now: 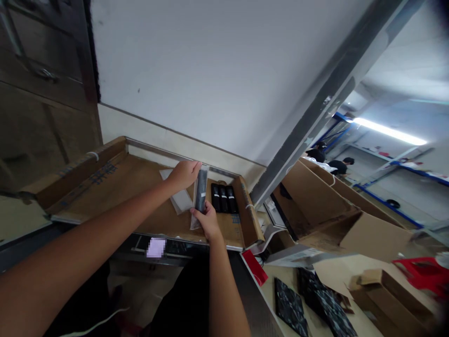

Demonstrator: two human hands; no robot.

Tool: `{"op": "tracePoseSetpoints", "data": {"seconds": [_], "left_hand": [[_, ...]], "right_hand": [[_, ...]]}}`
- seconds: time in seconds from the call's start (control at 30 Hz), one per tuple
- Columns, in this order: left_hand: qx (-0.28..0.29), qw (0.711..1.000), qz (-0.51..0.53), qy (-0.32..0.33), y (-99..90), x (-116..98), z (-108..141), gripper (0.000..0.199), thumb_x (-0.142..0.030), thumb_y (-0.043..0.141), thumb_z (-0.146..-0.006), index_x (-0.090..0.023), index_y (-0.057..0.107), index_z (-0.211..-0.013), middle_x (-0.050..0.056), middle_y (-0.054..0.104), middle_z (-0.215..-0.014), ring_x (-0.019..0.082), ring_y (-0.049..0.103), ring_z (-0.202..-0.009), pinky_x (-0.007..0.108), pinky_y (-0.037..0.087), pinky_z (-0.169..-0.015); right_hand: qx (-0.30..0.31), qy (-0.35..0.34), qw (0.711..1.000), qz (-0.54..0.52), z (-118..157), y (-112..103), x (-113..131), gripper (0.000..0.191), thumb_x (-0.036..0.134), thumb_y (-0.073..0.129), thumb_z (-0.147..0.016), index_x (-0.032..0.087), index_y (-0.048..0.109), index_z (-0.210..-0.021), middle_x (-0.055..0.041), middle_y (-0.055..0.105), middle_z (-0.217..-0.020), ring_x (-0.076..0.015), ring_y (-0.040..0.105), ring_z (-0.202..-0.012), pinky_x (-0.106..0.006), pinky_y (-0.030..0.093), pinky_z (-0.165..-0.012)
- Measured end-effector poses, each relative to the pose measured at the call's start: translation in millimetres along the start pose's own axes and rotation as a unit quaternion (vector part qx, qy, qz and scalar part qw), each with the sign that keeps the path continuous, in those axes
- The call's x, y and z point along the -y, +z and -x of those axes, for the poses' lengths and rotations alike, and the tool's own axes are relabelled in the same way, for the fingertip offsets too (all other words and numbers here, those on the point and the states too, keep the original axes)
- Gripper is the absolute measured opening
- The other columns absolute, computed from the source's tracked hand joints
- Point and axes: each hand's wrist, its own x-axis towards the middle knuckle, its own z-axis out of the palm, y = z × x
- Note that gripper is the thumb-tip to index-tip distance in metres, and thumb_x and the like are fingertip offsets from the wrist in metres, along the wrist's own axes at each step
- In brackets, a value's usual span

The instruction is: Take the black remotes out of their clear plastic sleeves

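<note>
Between my two hands is a long dark object in a clear plastic sleeve (201, 189), held upright over a cardboard-lined tray. A small pale label shows on the dark object; its exact kind I cannot make out. My left hand (185, 175) pinches the sleeve's upper end. Lower down, my right hand (207, 219) grips the bottom part with thumb and fingers. Just right of it, several black oblong pieces (223, 197) with white labels lie side by side. A stack of flat clear sleeves (180, 200) rests under and beside my left hand.
The cardboard-lined tray (140, 187) has raised sides and stands against a white wall (210, 70). To the right are a large open carton (315, 201), dark patterned packs (291, 304), a smaller carton (389, 295) and a red item (254, 267). People are in the far background.
</note>
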Motion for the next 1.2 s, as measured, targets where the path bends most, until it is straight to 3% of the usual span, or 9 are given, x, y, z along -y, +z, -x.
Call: {"op": "tracePoseSetpoints", "data": {"seconds": [0.07, 0.23, 0.5, 0.73, 0.83, 0.97, 1.2], "left_hand": [[0.013, 0.999, 0.034, -0.007, -2.1, -6, 0, 0.045, -0.041, 0.037, -0.101, -0.02, 0.049, -0.063, 0.003, 0.057, -0.058, 0.017, 0.051, -0.059, 0.03, 0.032, -0.061], [0.113, 0.989, 0.083, -0.04, -2.2, -14, 0, 0.05, -0.046, 0.042, -0.099, -0.018, 0.051, -0.059, 0.001, 0.055, -0.052, 0.015, 0.05, -0.052, 0.029, 0.029, -0.058], [0.04, 0.996, 0.048, 0.069, -11.3, -42, -1, 0.045, -0.037, 0.04, -0.099, -0.018, 0.049, -0.06, 0.001, 0.049, -0.056, 0.014, 0.042, -0.056, 0.031, 0.023, -0.06], [0.085, 0.994, 0.07, 0.02, -4.1, -51, 0, 0.043, -0.048, 0.057, -0.093, -0.017, 0.067, -0.066, 0.004, 0.064, -0.063, 0.016, 0.053, -0.064, 0.029, 0.035, -0.062], [0.078, 0.995, 0.045, 0.051, -1.6, -52, -1, 0.041, -0.041, 0.054, -0.095, -0.017, 0.069, -0.066, 0.006, 0.067, -0.068, 0.017, 0.056, -0.068, 0.03, 0.037, -0.065], [0.064, 0.995, -0.01, 0.08, -2.4, -57, -7, 0.035, -0.042, 0.065, -0.09, -0.017, 0.071, -0.067, 0.007, 0.067, -0.073, 0.018, 0.056, -0.069, 0.031, 0.038, -0.067], [0.13, 0.982, -0.095, 0.097, -10.0, -69, -19, 0.04, -0.044, 0.068, -0.092, -0.016, 0.069, -0.063, 0.007, 0.06, -0.061, 0.02, 0.054, -0.063, 0.034, 0.038, -0.068]], "right_hand": [[-0.01, -0.016, 1.0, 0.018, 0, 0, -2, 0.038, 0.033, 0.082, -0.061, 0.019, 0.061, -0.088, 0.0052, 0.055, -0.074, -0.0119, 0.046, -0.068, -0.023, 0.038, -0.064], [-0.025, -0.035, 0.998, 0.049, -3, 0, -9, 0.041, 0.033, 0.08, -0.063, 0.018, 0.064, -0.098, 0.0049, 0.054, -0.076, -0.0123, 0.044, -0.069, -0.023, 0.037, -0.064], [-0.042, -0.058, 0.996, 0.052, -6, -2, -16, 0.043, 0.033, 0.081, -0.065, 0.017, 0.065, -0.101, 0.0024, 0.06, -0.081, -0.013, 0.047, -0.071, -0.024, 0.042, -0.067], [-0.068, -0.069, 0.992, 0.078, -4, -2, -16, 0.036, 0.036, 0.08, -0.066, 0.017, 0.065, -0.092, 0.0021, 0.06, -0.078, -0.0129, 0.047, -0.069, -0.024, 0.042, -0.065], [-0.07, -0.072, 0.991, 0.083, -3, -3, -15, 0.037, 0.037, 0.08, -0.066, 0.017, 0.066, -0.094, 0.0014, 0.062, -0.079, -0.0133, 0.048, -0.069, -0.025, 0.043, -0.066], [-0.076, -0.081, 0.989, 0.097, -3, -2, -13, 0.038, 0.037, 0.08, -0.066, 0.017, 0.067, -0.095, 0.002, 0.06, -0.077, -0.0132, 0.046, -0.067, -0.025, 0.042, -0.065], [-0.072, -0.088, 0.987, 0.116, -1, -2, -11, 0.042, 0.037, 0.08, -0.067, 0.016, 0.068, -0.101, 0.0001, 0.064, -0.084, -0.0144, 0.05, -0.072, -0.025, 0.044, -0.068]]}}
